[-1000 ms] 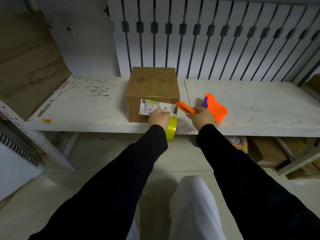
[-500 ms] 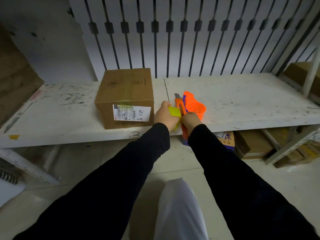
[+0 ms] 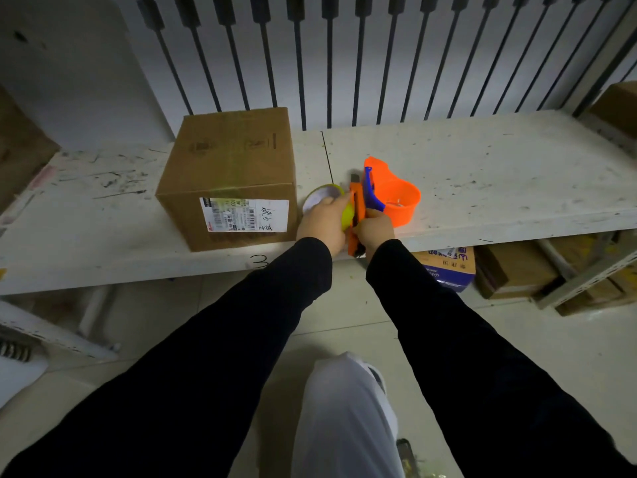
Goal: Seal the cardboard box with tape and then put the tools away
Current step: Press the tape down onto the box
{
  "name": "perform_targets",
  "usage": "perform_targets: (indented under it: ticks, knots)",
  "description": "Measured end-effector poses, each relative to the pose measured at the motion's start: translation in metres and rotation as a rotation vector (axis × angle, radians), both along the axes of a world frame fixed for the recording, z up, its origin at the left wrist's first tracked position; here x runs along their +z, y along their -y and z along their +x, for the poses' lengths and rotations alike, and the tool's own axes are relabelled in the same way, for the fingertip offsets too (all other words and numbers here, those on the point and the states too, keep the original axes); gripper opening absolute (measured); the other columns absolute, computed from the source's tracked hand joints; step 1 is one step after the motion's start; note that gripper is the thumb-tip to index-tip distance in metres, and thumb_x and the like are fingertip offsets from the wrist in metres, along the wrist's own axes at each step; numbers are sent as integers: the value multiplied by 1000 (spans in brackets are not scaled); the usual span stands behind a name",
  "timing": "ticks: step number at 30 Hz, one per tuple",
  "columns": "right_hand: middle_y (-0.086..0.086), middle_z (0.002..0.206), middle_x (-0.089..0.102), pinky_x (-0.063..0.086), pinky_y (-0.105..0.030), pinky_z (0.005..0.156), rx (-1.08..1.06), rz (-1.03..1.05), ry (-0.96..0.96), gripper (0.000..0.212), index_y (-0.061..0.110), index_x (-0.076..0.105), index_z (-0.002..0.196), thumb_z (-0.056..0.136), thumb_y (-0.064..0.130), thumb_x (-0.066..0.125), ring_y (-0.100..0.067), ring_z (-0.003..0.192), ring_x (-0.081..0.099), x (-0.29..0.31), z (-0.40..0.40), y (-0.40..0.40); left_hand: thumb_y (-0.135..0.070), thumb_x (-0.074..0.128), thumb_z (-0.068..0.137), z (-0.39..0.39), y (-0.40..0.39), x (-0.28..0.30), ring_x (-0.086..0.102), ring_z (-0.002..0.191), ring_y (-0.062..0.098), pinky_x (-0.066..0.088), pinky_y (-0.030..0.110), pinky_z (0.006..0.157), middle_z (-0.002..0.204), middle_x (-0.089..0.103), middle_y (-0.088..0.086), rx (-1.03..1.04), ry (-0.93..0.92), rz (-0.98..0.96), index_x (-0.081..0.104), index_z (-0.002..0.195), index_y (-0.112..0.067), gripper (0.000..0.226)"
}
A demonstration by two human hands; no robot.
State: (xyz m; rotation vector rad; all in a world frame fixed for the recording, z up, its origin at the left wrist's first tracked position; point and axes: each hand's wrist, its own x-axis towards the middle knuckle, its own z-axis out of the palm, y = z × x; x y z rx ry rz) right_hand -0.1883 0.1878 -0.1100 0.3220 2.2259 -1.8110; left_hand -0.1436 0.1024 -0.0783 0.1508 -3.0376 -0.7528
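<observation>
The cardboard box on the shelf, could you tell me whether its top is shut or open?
Shut. The cardboard box shows flat, closed top flaps with a yellowish tape strip running across them.

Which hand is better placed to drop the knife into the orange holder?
Right, probably. The right hand already grips the orange knife beside the orange holder; the left hand is on the tape roll.

Counts across shelf and floor

One cardboard box (image 3: 231, 174), one yellow tape roll (image 3: 324, 198), one orange knife (image 3: 355, 219), one orange dispenser (image 3: 393, 198), two hands; lower right, several stacked cartons (image 3: 517, 270).
</observation>
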Motion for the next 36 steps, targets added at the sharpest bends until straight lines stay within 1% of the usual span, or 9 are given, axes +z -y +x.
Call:
perform_targets:
  ticks: [2, 4, 6, 9, 14, 20, 24, 29, 36]
  knots:
    - [-14, 69, 54, 49, -36, 58, -55, -2, 2, 29, 11, 52, 70, 77, -12, 37, -31, 68, 57, -1, -4, -2, 9, 42, 86, -4, 2, -4, 38, 134, 32, 37, 41, 109, 150, 35, 10, -31, 12, -54, 24, 148, -22, 72]
    - [-17, 89, 57, 55, -46, 81, -74, 16, 4, 28, 9, 57, 97, 83, -7, 39, -34, 90, 61, 0, -8, -3, 12, 42, 85, -10, 3, -8, 39, 133, 31, 37, 40, 109, 149, 37, 11, -57, 7, -123, 22, 148, -20, 74]
    - [-15, 97, 57, 52, -42, 85, -84, 74, -4, 32, 4, 57, 112, 86, -4, 41, -31, 93, 57, 3, -11, -7, 11, 41, 85, -15, 5, -11, 41, 131, 32, 39, 40, 107, 144, 42, 14, -73, -3, -204, 22, 148, -18, 73]
    - [-14, 93, 57, 49, -36, 76, -123, 122, -46, 28, 3, 62, 107, 84, -2, 46, -28, 86, 53, 3, -17, -12, 10, 40, 86, -21, 6, -14, 44, 126, 32, 40, 39, 103, 139, 46, 14, -89, -8, -309, 20, 149, -17, 72]
    - [-11, 103, 59, 49, -41, 96, -182, 119, -41, 29, 6, 59, 112, 85, 1, 49, -28, 102, 56, 3, -14, -11, 13, 39, 84, -25, 10, -13, 48, 122, 31, 42, 38, 99, 136, 49, 15, -96, 48, -298, 12, 150, -18, 78]
    - [-14, 118, 64, 45, -44, 100, -122, 243, -136, 34, 10, 61, 115, 84, 7, 48, -34, 113, 54, 11, -2, -9, 10, 45, 86, -19, 5, 0, 62, 82, 25, 54, 35, 76, 107, 65, 19, -8, 95, -120, -11, 149, -16, 89]
    - [-15, 121, 62, 46, -44, 99, -127, 237, -187, 31, 7, 58, 118, 89, 10, 47, -34, 115, 53, 27, 7, -9, 9, 44, 87, -8, 2, 9, 60, 103, 26, 51, 32, 86, 122, 57, 18, -22, 21, -111, -8, 149, -11, 83]
    - [-11, 123, 62, 46, -32, 95, -90, 185, -270, 33, 8, 53, 123, 91, 12, 48, -28, 114, 57, 49, 24, 7, 16, 40, 85, 14, 2, 35, 42, 129, 26, 39, 33, 104, 146, 37, 11, -8, -157, 30, 14, 149, -14, 75]
    - [-10, 119, 63, 45, -23, 83, 37, 158, -435, 34, 9, 53, 123, 92, 3, 43, -14, 95, 57, 85, 55, 46, 5, 37, 93, 49, 34, 62, 38, 135, 24, 33, 33, 112, 152, 30, 10, 47, -337, 161, 24, 147, -13, 57]
